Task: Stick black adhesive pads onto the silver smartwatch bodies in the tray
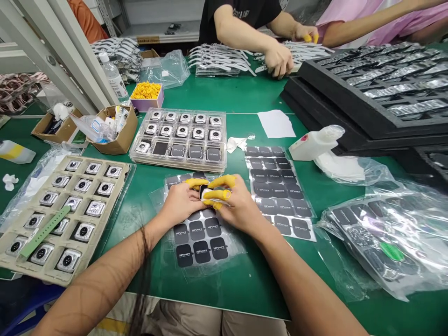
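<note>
Between both hands, over the middle of the near table, is a small smartwatch case (pixel 202 190) with a dark edge showing. My left hand (pixel 178 200) pinches it from the left, a yellow finger cot on the fingertip. My right hand (pixel 241 205), with yellow cots on several fingers, closes on it from the right; a white patch under these fingers is too covered to identify. Beneath the hands lies a sheet of dark square screen films (pixel 201 252) printed "HiFuture". Another film sheet (pixel 276 182) lies to the right.
A beige tray of watch cases (pixel 121 200) with a green strap (pixel 45 231) across it lies left. Stacked clear trays (pixel 178 163) stand ahead. Around are a box of yellow cots (pixel 147 91), a white bottle (pixel 311 144), bagged films (pixel 371 233) and black foam trays (pixel 350 107). Co-workers' hands work opposite.
</note>
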`<action>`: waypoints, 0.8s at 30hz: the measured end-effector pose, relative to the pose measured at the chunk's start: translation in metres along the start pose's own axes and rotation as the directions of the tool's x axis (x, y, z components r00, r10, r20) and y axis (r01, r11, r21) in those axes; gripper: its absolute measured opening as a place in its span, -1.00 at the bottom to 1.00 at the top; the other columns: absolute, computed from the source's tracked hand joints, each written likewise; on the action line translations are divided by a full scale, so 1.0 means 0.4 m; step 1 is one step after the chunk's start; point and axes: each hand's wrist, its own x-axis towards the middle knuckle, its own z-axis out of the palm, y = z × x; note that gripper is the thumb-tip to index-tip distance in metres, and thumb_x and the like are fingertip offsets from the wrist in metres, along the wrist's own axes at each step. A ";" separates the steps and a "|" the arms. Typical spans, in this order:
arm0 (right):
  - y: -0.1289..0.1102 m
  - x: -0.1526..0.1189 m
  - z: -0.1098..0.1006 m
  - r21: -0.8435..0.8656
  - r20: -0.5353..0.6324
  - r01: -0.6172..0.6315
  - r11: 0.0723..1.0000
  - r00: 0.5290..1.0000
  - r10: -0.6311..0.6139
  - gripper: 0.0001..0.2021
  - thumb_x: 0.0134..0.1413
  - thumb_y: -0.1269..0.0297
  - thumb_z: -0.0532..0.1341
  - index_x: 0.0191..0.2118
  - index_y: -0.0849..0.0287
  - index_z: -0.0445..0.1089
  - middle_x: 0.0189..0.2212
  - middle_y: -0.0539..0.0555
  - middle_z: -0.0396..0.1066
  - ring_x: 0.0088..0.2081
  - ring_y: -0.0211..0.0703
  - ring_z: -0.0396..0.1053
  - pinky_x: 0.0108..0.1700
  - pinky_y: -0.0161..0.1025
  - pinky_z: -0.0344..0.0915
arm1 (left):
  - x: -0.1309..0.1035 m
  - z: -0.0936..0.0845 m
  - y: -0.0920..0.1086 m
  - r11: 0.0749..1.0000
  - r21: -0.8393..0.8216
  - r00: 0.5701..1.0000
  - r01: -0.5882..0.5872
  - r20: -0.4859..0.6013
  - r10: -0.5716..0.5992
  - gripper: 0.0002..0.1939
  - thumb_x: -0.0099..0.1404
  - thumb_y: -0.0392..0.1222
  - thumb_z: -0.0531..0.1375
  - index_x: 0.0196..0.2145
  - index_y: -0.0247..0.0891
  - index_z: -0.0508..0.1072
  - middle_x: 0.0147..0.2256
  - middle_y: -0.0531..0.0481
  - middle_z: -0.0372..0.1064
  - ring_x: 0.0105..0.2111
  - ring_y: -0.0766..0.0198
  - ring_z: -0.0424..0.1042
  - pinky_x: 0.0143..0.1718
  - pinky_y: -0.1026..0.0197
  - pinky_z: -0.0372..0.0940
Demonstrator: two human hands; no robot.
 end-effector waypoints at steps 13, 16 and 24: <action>-0.003 0.000 0.016 0.016 -0.129 -0.138 0.990 0.982 0.139 -0.92 0.23 0.27 0.23 -0.24 0.07 0.49 -0.35 0.08 0.50 -0.28 -0.05 0.33 -0.19 -0.04 0.25 | 0.000 0.006 0.006 0.998 -0.026 0.996 0.052 -0.065 -0.054 -0.38 -0.04 -0.27 0.46 0.01 -0.32 0.47 -0.29 -0.13 0.60 -0.26 0.09 0.61 -0.17 0.12 0.50; -0.005 0.003 0.032 0.064 -0.080 -0.147 0.987 0.985 0.152 -0.91 0.21 0.22 0.25 -0.26 0.06 0.49 -0.36 0.07 0.48 -0.29 -0.06 0.35 -0.17 -0.04 0.27 | -0.001 0.006 0.011 0.999 -0.022 0.998 0.038 -0.039 -0.039 -0.41 -0.03 -0.32 0.44 0.00 -0.33 0.48 -0.29 -0.12 0.60 -0.25 0.11 0.61 -0.14 0.13 0.49; -0.063 -0.070 -0.077 -0.275 -0.193 -0.421 0.864 0.905 0.379 -0.64 0.13 0.08 0.32 0.01 0.09 0.45 -0.01 0.23 0.43 0.07 0.24 0.26 0.07 0.21 0.17 | 0.009 -0.004 0.004 0.996 0.085 0.999 0.041 -0.036 -0.038 -0.37 -0.01 -0.19 0.47 0.03 -0.29 0.45 -0.30 -0.11 0.60 -0.27 0.08 0.61 -0.21 0.11 0.51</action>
